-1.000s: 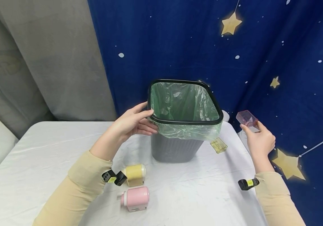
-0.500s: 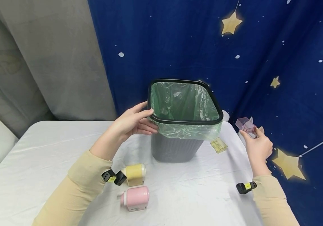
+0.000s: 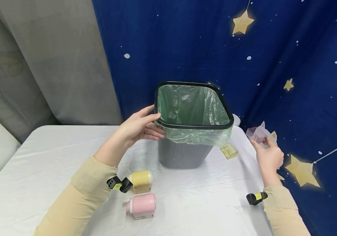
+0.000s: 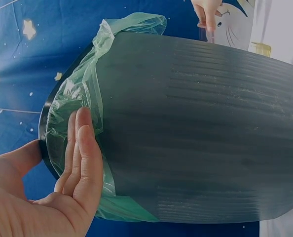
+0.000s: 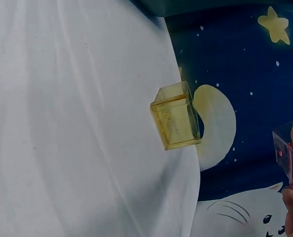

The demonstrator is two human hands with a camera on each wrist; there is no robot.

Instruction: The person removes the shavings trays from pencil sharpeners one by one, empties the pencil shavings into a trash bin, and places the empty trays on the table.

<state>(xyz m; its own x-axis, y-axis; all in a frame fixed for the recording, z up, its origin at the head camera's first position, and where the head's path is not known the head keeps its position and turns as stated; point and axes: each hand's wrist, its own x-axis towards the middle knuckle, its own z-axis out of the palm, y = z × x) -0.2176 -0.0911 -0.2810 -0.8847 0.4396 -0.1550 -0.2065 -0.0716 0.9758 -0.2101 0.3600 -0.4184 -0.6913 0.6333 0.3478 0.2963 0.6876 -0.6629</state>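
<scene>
A grey trash can point(image 3: 183, 155) with a black rim and a green plastic liner point(image 3: 199, 136) stands on the white table. My left hand point(image 3: 140, 126) holds its left side, thumb at the rim and fingers lying along the liner outside, as the left wrist view also shows. Off to the right, my right hand point(image 3: 270, 155) pinches a small clear pink plastic box point(image 3: 256, 134) near the table's right edge. A clear yellow plastic box point(image 5: 176, 121) lies on the table between the can and that hand, close to the edge.
A yellow bottle point(image 3: 141, 181) and a pink bottle point(image 3: 142, 206) lie on their sides before the can, near my left sleeve. A blue star-patterned curtain point(image 3: 186, 39) hangs behind and to the right. A grey curtain point(image 3: 53, 59) hangs at the left.
My right hand has lowered slightly and moved a little left with the pink box, which has tilted. The left hand has kept its place at the trash can.
</scene>
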